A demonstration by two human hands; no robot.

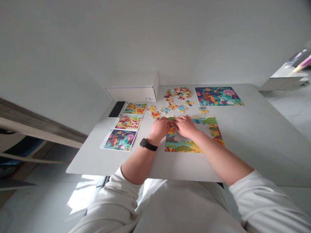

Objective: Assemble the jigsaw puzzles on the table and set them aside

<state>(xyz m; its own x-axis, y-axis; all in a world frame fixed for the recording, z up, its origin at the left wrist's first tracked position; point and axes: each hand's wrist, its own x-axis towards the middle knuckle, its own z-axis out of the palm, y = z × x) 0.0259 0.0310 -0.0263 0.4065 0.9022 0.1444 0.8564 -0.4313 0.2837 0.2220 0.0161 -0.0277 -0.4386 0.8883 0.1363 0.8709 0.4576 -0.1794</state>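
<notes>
Both hands meet just above the middle of the frame, at the upper left corner of a half-built puzzle that lies flat on the white counter. Only the puzzle's coloured border is joined, and the middle is bare.

The left hand has its knuckles up and fingers curled, and its fingertips are at a small green piece on the puzzle's top edge. The right hand lies palm down over the same corner, touching the left, with its fingers loosely bent toward that piece. The fingertips hide each other, so I cannot tell whether either hand grips the piece or only presses on it.

A black watch is on the left wrist. Just above the hands are loose pieces, and beyond them a small pile. A finished puzzle lies at upper right. Left of the hands are a sheet of three pictures, a dark phone and a white box.
</notes>
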